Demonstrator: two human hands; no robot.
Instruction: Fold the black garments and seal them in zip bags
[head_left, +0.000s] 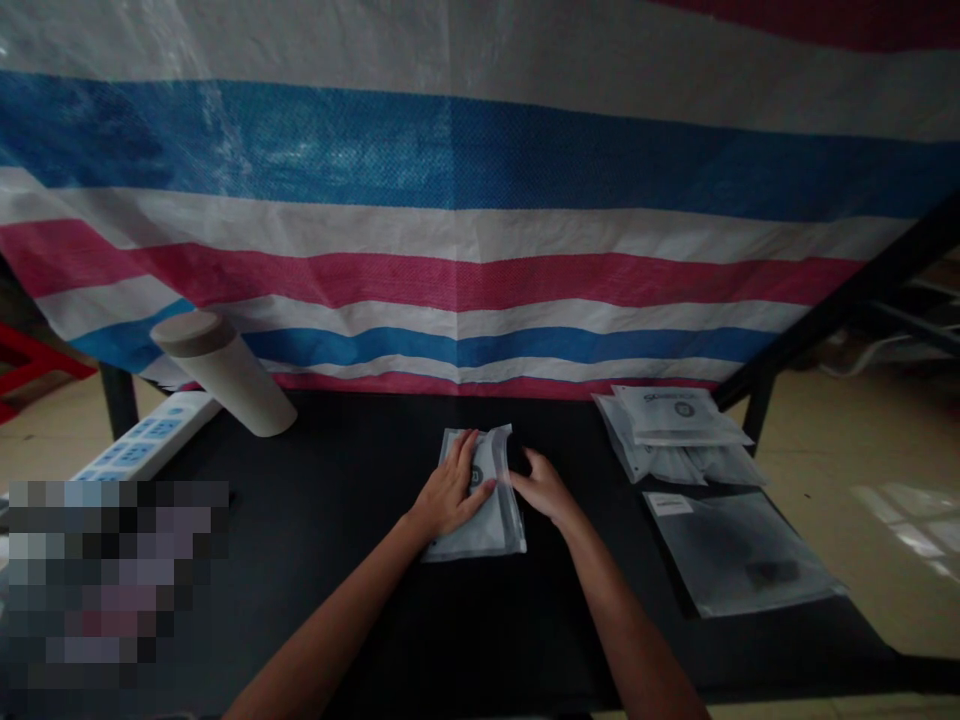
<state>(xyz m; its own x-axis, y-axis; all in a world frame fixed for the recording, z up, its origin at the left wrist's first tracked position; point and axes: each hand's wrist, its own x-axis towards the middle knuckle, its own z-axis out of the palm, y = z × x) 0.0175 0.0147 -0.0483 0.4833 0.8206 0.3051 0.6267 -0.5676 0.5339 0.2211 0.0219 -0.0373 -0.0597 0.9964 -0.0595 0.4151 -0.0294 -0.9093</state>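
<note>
A small white plastic pouch [491,520] with a round dark logo lies on the black table [337,500] in front of me. My left hand [450,493] rests flat on top of it, fingers stretched out over its upper half. At the pouch's right edge my right hand [544,487] has its fingers curled against the edge; whether they pinch it is hard to see.
A stack of similar white pouches [675,425] sits at the right, with a larger grey bag [739,560] nearer me. A beige cylinder [225,368] and a white power strip [146,445] stand at the back left. A striped tarp [480,200] hangs behind.
</note>
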